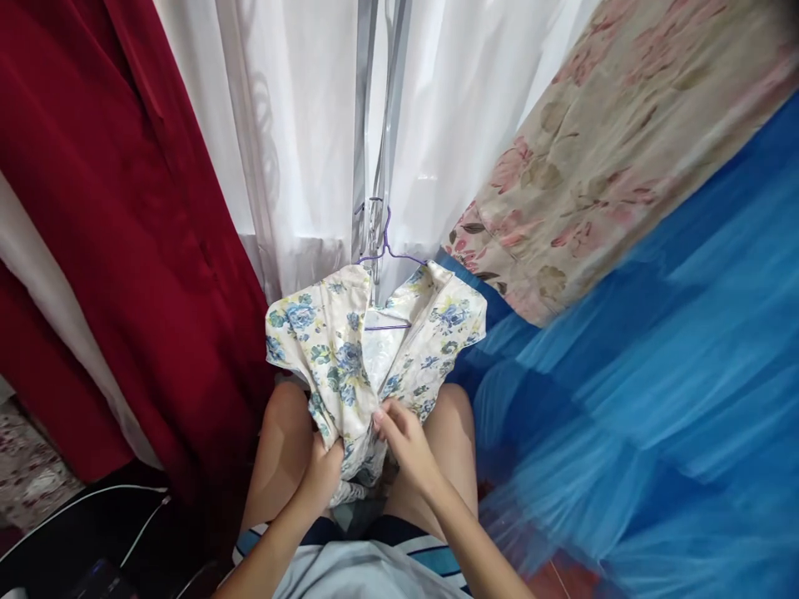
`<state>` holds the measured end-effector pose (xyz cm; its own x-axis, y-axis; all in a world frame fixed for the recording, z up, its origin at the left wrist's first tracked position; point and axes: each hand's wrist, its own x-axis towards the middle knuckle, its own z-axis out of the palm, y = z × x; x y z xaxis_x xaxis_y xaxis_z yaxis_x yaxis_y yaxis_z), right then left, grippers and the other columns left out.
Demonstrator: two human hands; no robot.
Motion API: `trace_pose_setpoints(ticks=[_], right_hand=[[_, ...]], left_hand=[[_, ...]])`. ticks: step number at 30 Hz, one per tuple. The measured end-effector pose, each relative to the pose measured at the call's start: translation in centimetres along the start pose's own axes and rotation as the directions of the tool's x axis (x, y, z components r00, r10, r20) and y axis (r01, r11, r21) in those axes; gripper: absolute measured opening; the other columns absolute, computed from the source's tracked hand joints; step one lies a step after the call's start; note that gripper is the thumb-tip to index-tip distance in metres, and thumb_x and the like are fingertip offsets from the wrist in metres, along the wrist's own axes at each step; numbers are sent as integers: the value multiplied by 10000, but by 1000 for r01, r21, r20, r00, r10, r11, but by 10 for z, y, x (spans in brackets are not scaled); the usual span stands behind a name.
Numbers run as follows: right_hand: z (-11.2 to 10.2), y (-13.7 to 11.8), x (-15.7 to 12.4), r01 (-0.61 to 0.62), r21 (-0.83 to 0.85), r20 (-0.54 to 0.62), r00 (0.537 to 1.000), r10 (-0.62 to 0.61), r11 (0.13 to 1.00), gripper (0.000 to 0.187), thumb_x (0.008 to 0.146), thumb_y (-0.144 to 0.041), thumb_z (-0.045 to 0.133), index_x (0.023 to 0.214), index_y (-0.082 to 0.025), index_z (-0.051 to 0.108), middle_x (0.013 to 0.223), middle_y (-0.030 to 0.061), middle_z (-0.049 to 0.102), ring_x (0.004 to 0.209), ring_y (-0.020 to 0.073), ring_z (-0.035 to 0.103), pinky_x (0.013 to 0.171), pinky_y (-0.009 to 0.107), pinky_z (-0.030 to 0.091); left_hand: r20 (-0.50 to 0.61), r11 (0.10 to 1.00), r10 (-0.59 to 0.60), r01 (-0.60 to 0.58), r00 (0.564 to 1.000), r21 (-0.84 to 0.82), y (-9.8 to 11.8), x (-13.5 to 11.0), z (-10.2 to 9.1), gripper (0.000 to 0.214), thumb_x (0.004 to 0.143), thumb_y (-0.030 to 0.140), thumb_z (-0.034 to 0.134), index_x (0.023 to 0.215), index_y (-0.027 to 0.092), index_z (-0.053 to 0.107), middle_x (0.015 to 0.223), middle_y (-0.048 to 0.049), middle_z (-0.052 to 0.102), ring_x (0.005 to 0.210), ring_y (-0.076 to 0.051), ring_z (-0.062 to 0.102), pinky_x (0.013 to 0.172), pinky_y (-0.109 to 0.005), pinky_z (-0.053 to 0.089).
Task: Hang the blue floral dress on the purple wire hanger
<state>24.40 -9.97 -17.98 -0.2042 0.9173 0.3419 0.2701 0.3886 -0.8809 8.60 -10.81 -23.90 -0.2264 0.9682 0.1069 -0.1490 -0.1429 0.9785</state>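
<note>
A white dress with blue and yellow flowers (349,349) hangs in front of me on a purple hanger (388,241), its front open in a V at the neck. My left hand (325,470) is closed round the side of the dress at waist height, with some fingers hidden behind the cloth. Thumb and fingers of my right hand (399,428) pinch the edge of the front opening at the bottom of the V. The lower part of the dress drops between my knees, partly hidden by my hands.
White curtains (300,150) and grey metal bars (368,125) stand behind the hanger. A red curtain (125,208) hangs at left, a floral cloth (562,183) and blue tulle (599,399) at right. White cables (141,532) lie on a black surface at lower left.
</note>
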Motion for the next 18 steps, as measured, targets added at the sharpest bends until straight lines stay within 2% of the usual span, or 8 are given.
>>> trace_pose_setpoints(ticks=[2,3,5,8,13,16,18], right_hand=[[10,5,-1,-17,3,133,991,17,1000,346,973,-458,471,749,-198,512,668,-1,527,636,157,498,606,275,393],[11,5,-1,4,-1,151,988,-4,1000,359,982,-456,456,745,-194,517,672,-1,533,644,153,498,620,272,385],[8,3,0,25,5,117,993,-26,1000,385,1003,-446,415,744,-188,536,688,4,550,664,152,510,645,271,382],[-1,2,0,-39,27,68,997,37,999,409,996,-469,428,729,-185,555,688,10,577,656,153,523,636,268,383],[-3,7,2,-111,103,156,983,94,988,291,946,-444,543,810,-189,577,700,-1,593,631,143,516,607,256,383],[3,10,3,-118,157,136,986,97,981,250,947,-413,529,827,-194,549,699,-1,586,621,144,516,592,256,384],[5,13,5,-128,189,119,987,107,973,232,953,-390,500,826,-197,524,697,0,584,620,147,520,586,257,386]], left_hand=[[-9,1000,14,-14,1000,16,2,-2,0,395,810,304,601,1196,230,637,1161,-87,702,1228,-271,592,1072,-459,453],[-27,1000,25,-24,999,19,3,-3,0,400,812,302,599,1205,238,631,1164,-84,702,1228,-268,592,1062,-452,465],[-55,999,46,-45,997,13,6,-2,-1,439,800,288,611,1238,250,612,1170,-78,701,1218,-274,600,1028,-434,499],[-56,999,52,-52,997,3,9,-4,0,498,787,278,624,1283,255,588,1157,-70,705,1204,-291,608,1017,-421,511],[4,1000,-11,11,1000,-5,8,-12,3,453,852,300,541,1303,273,569,1142,-62,704,1200,-259,614,1056,-426,477],[48,999,-27,26,999,23,10,-13,1,456,861,305,534,1316,270,559,1213,-67,678,1240,-252,587,1047,-410,487],[44,998,4,-7,999,63,13,-10,-2,505,849,297,553,1352,254,530,1294,-72,638,1317,-257,520,1074,-398,463]])
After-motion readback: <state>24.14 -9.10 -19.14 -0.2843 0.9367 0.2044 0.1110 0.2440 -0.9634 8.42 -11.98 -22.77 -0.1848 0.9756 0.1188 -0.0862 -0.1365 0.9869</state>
